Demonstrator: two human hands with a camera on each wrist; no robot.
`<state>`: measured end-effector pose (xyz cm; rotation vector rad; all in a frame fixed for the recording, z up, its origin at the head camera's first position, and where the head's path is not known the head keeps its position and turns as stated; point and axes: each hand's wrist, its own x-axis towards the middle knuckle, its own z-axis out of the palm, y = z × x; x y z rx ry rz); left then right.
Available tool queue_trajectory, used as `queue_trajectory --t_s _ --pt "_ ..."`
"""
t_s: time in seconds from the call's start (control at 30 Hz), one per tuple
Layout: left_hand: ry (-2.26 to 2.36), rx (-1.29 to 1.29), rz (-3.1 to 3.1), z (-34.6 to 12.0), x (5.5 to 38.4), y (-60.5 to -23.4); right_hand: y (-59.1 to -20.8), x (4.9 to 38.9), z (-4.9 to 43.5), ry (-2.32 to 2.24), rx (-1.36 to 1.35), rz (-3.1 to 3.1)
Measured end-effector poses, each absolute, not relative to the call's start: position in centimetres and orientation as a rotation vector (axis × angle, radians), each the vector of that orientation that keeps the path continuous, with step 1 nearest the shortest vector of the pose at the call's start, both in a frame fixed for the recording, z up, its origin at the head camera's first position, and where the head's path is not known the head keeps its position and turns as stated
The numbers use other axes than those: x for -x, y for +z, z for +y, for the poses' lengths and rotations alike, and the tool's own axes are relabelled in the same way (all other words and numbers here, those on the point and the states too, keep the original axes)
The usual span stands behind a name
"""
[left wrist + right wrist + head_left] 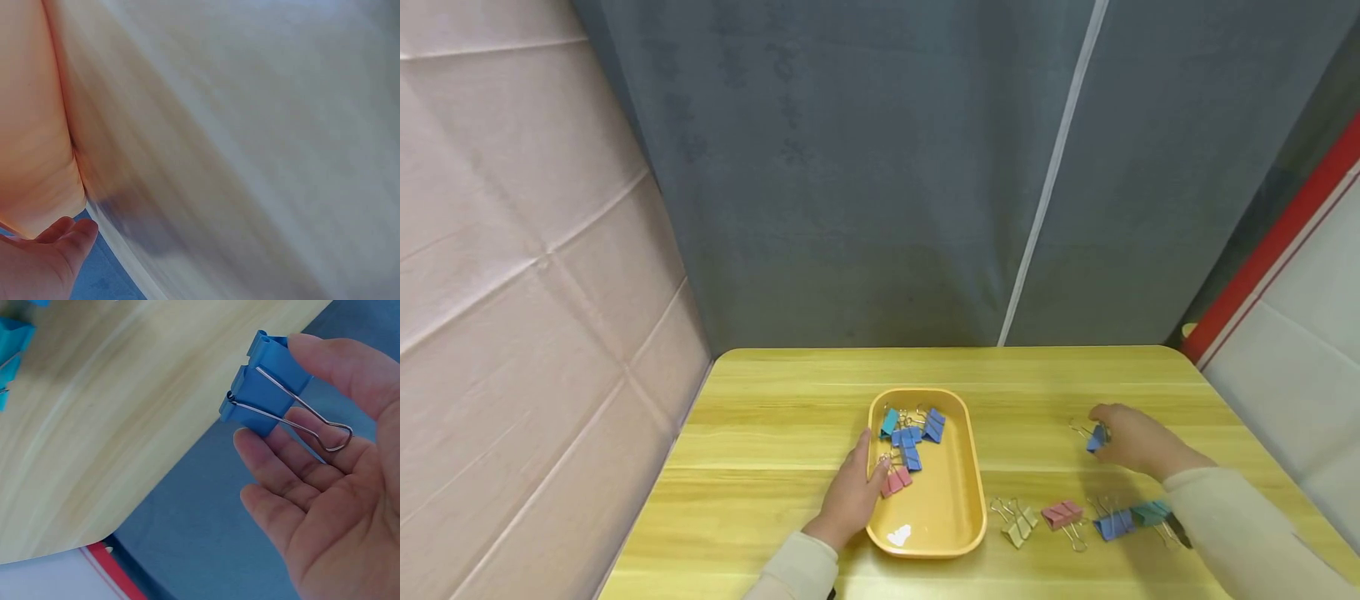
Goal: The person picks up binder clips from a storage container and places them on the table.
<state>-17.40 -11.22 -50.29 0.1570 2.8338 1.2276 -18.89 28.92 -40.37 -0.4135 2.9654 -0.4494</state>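
Note:
Between the thumb and fingers of my right hand (1138, 440) a blue binder clip (272, 384) is pinched, raised over the right part of the table. One wire handle of it points toward the palm in the right wrist view. My left hand (850, 492) holds the left rim of a yellow tray (951, 517), thumb over the edge. Inside the tray lie several clips: a teal clip (889, 422), blue clips (933, 425) and a pink clip (896, 481). In the left wrist view the left hand (47, 259) shows beside the tray's outer wall (37, 125).
A row of loose binder clips lies right of the tray: a pale yellow clip (1019, 527), a pink clip (1062, 515), a blue clip (1114, 524) and a teal clip (1150, 512), partly behind the right sleeve. A grey curtain (865, 183) hangs behind the wooden table (790, 392).

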Motion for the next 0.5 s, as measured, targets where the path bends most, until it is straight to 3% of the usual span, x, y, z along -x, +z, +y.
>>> queue_trajectory --t_s 0.5 --pt "1.24 -0.159 2.827 -11.5 17.4 -50.3 -42.4 18.5 32.0 -0.463 0.312 2.95"
